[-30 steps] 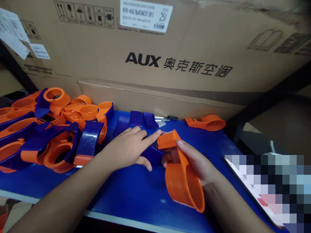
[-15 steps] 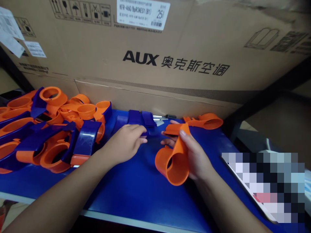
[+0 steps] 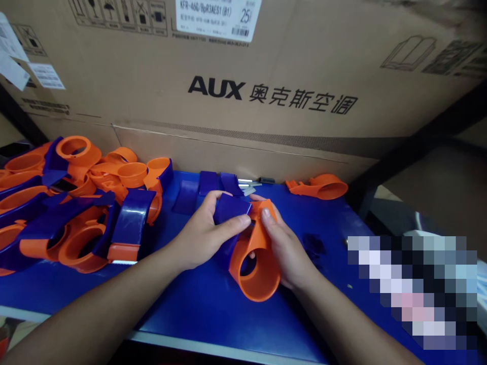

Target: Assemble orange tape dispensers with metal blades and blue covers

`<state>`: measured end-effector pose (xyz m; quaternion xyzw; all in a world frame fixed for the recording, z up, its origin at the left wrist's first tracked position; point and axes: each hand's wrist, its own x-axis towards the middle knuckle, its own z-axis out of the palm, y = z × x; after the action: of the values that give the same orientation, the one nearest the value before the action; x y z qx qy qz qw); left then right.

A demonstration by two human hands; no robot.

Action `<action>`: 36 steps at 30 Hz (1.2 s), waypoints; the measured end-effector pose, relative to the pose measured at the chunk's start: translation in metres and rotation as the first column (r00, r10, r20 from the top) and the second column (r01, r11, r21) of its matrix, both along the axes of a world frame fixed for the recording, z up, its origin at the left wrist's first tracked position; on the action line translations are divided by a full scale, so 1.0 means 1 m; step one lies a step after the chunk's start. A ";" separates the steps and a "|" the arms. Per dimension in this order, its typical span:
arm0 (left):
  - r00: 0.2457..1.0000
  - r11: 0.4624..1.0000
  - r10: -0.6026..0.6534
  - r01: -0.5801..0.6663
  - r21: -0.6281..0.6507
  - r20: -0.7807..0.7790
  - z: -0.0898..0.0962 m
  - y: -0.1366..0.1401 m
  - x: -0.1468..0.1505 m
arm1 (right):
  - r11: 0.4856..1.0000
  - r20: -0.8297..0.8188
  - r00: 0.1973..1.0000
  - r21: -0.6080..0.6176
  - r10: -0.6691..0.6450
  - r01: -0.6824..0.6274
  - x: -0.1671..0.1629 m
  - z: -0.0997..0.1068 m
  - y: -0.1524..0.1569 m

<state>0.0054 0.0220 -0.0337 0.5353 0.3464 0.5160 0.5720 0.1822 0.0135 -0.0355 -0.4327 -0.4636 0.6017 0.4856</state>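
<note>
While my left grip (image 3: pixel 200 238) pinches a blue plastic cover (image 3: pixel 230 207), my right grip (image 3: pixel 285 246) is wrapped around the orange tape-dispenser frame (image 3: pixel 261 281), which I see against that cover above the counter (image 3: pixel 182 314).

My left hand (image 3: pixel 205 233), one second ago extended toward the toothed end of the orange holder (image 3: pixel 262 241), now grips a blue cover (image 3: pixel 233 207) and has brought it against the holder's left side. My right hand (image 3: pixel 287 246) has shifted the holder away from the table (image 3: pixel 182 314)'s right and front edges, ring opening turned frontward.
</note>
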 end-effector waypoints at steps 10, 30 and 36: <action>0.912 0.987 0.135 -0.089 0.136 -0.387 -0.007 0.003 -0.003 | 0.999 0.023 0.999 0.038 -0.031 0.030 -0.001 0.000 -0.001; 0.926 0.994 0.076 -0.040 0.103 -0.370 -0.007 -0.001 0.001 | 0.998 0.041 0.998 0.045 -0.050 0.048 -0.001 0.000 0.000; 0.890 0.993 0.039 0.015 0.115 -0.455 -0.008 0.002 0.000 | 0.994 0.057 0.997 0.094 -0.058 0.052 0.000 -0.004 0.000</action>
<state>0.0054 0.0235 -0.0415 0.6714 0.4441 0.3985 0.4396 0.1827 0.0139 -0.0390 -0.4400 -0.4930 0.5529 0.5076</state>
